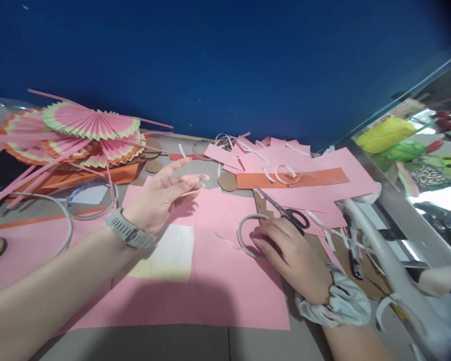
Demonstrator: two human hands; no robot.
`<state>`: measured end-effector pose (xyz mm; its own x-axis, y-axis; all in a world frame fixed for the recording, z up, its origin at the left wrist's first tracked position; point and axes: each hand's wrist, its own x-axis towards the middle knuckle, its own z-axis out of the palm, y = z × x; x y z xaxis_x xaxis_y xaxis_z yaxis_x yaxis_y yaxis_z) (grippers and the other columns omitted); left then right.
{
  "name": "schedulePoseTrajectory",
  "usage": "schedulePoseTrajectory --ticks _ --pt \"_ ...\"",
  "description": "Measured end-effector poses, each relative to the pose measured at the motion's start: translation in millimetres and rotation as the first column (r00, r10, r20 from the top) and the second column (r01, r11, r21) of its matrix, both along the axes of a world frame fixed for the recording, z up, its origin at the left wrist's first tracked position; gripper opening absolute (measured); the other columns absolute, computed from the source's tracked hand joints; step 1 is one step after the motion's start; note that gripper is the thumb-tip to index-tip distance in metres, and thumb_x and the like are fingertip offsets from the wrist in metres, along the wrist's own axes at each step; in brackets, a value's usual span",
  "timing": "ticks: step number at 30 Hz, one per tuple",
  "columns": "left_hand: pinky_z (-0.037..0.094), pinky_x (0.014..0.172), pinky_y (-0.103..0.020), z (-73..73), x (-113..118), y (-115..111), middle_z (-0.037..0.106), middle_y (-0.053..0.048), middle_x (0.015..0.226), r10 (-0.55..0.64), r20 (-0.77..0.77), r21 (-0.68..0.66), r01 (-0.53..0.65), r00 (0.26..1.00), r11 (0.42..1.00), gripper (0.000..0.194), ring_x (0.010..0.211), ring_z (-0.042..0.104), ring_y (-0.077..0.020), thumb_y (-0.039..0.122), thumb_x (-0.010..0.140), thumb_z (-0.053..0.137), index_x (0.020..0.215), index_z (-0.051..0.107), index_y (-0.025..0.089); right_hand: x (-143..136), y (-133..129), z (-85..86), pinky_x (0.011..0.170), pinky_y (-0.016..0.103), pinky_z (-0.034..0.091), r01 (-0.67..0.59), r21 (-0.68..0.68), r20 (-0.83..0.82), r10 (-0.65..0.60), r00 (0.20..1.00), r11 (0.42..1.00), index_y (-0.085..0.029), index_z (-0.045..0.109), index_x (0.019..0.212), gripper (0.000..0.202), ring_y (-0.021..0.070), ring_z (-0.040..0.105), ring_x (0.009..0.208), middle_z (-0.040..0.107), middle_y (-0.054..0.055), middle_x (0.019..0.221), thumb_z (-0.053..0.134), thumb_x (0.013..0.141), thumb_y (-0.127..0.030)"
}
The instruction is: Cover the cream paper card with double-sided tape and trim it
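My left hand (165,193), with a grey watch on its wrist, hovers over the pink sheet (225,296); its fingers are apart and hold nothing. Below it on the sheet lies a white and pale yellow paper (173,253). At the right edge of the sheet, my right hand (285,250) has its fingers closed on a grey-white ring (242,233). Scissors (281,208) with black handles lie just beyond my right hand. A thin white strip (225,239) curls left of the ring.
Pleated pink paper fans (93,125) stand at the back left. An orange strip (296,179) rests on pink paper pieces (323,195) at the back right. A cutter knife (355,255) and a cardboard disc (227,181) lie nearby. A blue wall (210,65) rises behind.
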<state>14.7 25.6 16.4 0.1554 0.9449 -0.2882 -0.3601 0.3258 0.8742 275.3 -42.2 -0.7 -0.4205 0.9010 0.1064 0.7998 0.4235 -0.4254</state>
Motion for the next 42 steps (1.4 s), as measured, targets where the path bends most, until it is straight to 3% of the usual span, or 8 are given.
schedulePoseTrajectory --ticks 7,12,17,20,27,33,37,42 --pt "0.056 0.074 -0.024 -2.4 3.4 -5.4 0.072 -0.004 0.098 -0.055 0.091 -0.078 0.063 0.994 0.995 0.032 0.093 0.067 -0.0142 0.018 0.091 0.051 0.123 0.048 0.023 1.1 1.6 -2.3 0.078 0.039 0.043 -0.011 0.008 0.003 0.011 1.000 1.000 -0.020 0.055 0.085 0.014 0.0219 0.053 0.088 0.058 0.005 0.088 0.044 0.093 -0.026" --pt "0.052 0.086 -0.040 3.0 10.1 -10.8 0.070 -0.008 0.106 -0.109 0.242 -0.198 0.159 0.964 0.967 0.022 0.097 0.066 -0.0210 0.032 0.093 0.044 0.110 0.054 0.022 -7.8 -4.0 1.9 0.079 0.039 0.045 0.010 0.203 -0.003 -0.010 1.000 0.979 -0.022 0.053 0.096 0.007 0.0224 0.055 0.091 0.060 0.006 0.093 0.048 0.091 -0.023" --pt "0.037 0.101 -0.043 9.8 16.0 -25.6 0.071 -0.015 0.100 -0.211 0.473 -0.252 0.361 0.855 0.898 0.038 0.104 0.062 -0.0247 0.045 0.093 0.038 0.098 0.058 0.013 -27.4 2.6 31.9 0.088 0.042 0.044 -0.063 0.447 0.008 0.067 0.998 0.892 -0.026 0.049 0.118 0.035 0.0239 0.054 0.100 0.057 0.008 0.103 0.059 0.085 -0.019" --pt "0.035 0.101 -0.040 13.3 15.9 -31.7 0.071 -0.014 0.098 -0.300 0.568 -0.204 0.484 0.766 0.851 0.048 0.102 0.062 -0.0254 0.054 0.090 0.036 0.100 0.060 0.013 -36.1 15.4 46.9 0.088 0.042 0.046 -0.170 0.505 0.007 0.193 0.981 0.846 -0.029 0.056 0.110 0.028 0.0239 0.054 0.102 0.060 0.006 0.103 0.061 0.083 -0.020" --pt "0.039 0.094 -0.036 20.6 13.0 -30.5 0.072 -0.015 0.090 -0.299 0.608 -0.186 0.498 0.735 0.847 0.060 0.091 0.064 -0.0232 0.061 0.088 0.030 0.101 0.059 0.010 -55.8 21.6 48.0 0.076 0.038 0.050 -0.161 0.573 -0.166 0.306 0.937 0.804 -0.029 0.057 0.092 0.020 0.0192 0.061 0.083 0.065 0.001 0.084 0.056 0.082 -0.011" --pt "0.032 0.101 -0.040 19.2 12.9 -26.8 0.069 -0.013 0.107 -0.254 0.496 -0.132 0.362 0.830 0.923 0.042 0.111 0.058 -0.0239 0.051 0.090 0.040 0.112 0.050 0.016 -62.0 32.9 54.6 0.065 0.033 0.046 0.115 0.307 -0.410 0.022 0.912 0.945 -0.023 0.043 0.080 0.013 0.0168 0.055 0.070 0.052 0.002 0.075 0.041 0.093 -0.023" --pt "0.039 0.093 -0.041 19.5 6.5 -19.4 0.069 -0.009 0.105 -0.218 0.289 -0.114 0.260 0.932 0.959 0.029 0.108 0.059 -0.0241 0.043 0.091 0.044 0.105 0.055 0.020 -47.1 59.5 53.5 0.050 0.029 0.034 0.201 0.289 -0.226 -0.137 0.964 0.936 -0.023 0.037 0.065 0.031 0.0139 0.043 0.048 0.037 -0.004 0.052 0.038 0.095 -0.031" --pt "0.044 0.086 -0.036 28.4 -3.4 -13.6 0.070 -0.005 0.085 -0.232 -0.035 0.033 0.233 0.972 0.972 0.027 0.090 0.063 -0.0202 0.037 0.092 0.043 0.100 0.059 0.018 -27.2 80.3 50.0 0.058 0.031 0.038 0.234 0.382 0.022 -0.261 0.965 0.894 -0.022 0.051 0.084 0.013 0.0202 0.057 0.066 0.061 0.003 0.074 0.045 0.092 -0.030"
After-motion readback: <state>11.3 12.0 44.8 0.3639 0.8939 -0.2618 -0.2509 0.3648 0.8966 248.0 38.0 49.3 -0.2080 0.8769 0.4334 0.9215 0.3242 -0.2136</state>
